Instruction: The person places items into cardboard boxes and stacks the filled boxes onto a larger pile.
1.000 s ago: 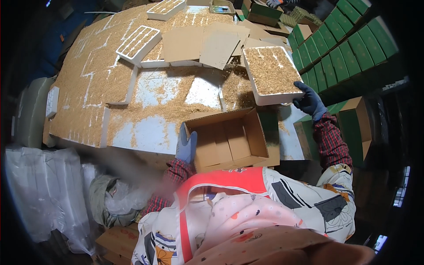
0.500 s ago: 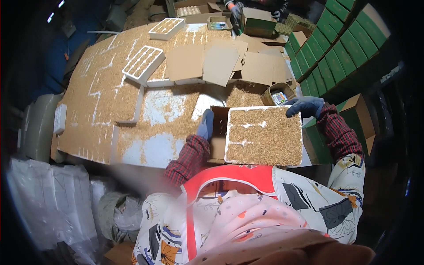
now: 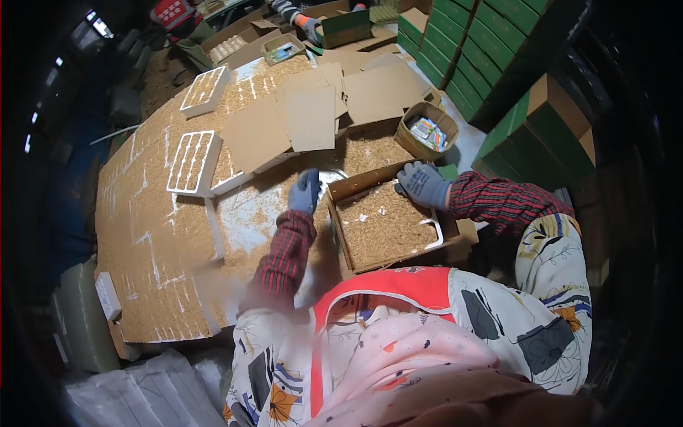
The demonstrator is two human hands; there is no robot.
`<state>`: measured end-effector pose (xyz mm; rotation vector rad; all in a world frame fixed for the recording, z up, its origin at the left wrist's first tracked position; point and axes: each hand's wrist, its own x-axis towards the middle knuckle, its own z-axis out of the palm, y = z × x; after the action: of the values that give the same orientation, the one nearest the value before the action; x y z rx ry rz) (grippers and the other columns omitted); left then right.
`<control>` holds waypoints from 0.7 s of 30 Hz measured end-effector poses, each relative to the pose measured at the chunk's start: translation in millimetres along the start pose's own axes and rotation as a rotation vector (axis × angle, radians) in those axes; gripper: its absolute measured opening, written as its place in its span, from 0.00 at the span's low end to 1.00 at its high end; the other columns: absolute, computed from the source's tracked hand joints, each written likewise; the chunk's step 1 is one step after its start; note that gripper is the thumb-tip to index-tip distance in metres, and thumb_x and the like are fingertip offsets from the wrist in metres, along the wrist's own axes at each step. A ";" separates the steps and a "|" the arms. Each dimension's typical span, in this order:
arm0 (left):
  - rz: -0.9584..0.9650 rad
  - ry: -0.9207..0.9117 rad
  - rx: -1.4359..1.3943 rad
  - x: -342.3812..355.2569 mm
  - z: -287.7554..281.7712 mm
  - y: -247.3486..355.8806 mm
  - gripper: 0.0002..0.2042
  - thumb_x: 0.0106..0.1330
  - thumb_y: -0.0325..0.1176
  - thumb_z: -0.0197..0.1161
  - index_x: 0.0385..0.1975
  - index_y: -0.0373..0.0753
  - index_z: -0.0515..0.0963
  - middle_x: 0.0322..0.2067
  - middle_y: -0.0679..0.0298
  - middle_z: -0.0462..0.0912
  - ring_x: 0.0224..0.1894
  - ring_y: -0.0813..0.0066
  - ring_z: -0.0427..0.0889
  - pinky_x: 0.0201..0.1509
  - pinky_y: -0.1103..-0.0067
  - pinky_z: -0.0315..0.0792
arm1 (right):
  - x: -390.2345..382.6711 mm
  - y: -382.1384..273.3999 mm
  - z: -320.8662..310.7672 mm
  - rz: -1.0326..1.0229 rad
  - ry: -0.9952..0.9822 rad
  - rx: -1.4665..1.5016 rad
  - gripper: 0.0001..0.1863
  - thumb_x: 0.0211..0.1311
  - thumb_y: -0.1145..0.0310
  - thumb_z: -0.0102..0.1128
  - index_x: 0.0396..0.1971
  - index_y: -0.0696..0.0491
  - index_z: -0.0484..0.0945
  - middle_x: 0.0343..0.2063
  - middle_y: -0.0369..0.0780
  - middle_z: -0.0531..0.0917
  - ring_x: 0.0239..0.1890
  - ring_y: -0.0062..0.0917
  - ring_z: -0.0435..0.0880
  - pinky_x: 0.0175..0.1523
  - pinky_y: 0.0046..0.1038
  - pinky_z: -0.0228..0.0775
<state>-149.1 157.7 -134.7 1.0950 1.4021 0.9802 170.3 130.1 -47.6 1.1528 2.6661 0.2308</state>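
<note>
I find the white tray [image 3: 439, 233], loaded with brown grain-like fill [image 3: 384, 224], inside an open carton [image 3: 361, 185] at the counter's [image 3: 466, 146] near edge, toward its near right corner. The tray's long axis runs left to right, roughly along that edge, right end angled slightly away. Its rim shows clearly only at its own near right corner; level seating I cannot confirm. In my judgement, sound practice is even pressure on opposite rims, without spilling fill. My right hand [image 3: 423, 185] lies over the tray's far right part; whether it grips, I cannot tell. My left hand [image 3: 304, 191] is apart, loosely open, nothing visible in it, just beside the carton. Beyond stands a basket [image 3: 413, 145].
</note>
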 end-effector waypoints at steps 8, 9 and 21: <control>0.536 0.072 1.620 143.3 37.9 21.3 0.29 0.58 0.38 0.60 0.62 0.50 0.59 0.57 0.61 0.69 0.57 0.59 0.70 0.58 0.59 0.66 | 14.9 -40.3 21.3 0.112 -0.063 -0.609 0.16 0.54 0.66 0.54 0.41 0.59 0.77 0.27 0.48 0.76 0.26 0.40 0.77 0.20 0.45 0.71; 0.375 -0.062 1.590 161.8 26.2 20.4 0.25 0.61 0.34 0.56 0.60 0.51 0.62 0.55 0.62 0.72 0.53 0.61 0.75 0.52 0.59 0.72 | 22.3 -45.1 47.1 0.077 -0.057 -0.785 0.15 0.52 0.68 0.58 0.40 0.58 0.77 0.28 0.48 0.78 0.29 0.41 0.79 0.22 0.46 0.72; 0.611 0.218 0.240 -30.7 37.1 145.0 0.15 0.61 0.20 0.58 0.49 0.31 0.76 0.45 0.59 0.81 0.47 0.75 0.79 0.53 0.80 0.71 | 17.0 153.4 62.9 0.467 0.460 0.602 0.19 0.54 0.62 0.60 0.49 0.44 0.75 0.46 0.43 0.77 0.49 0.38 0.76 0.52 0.38 0.67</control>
<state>-96.2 163.1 8.6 1.6963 1.4089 1.4208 282.8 250.0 -74.9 2.1359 2.8949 -0.2995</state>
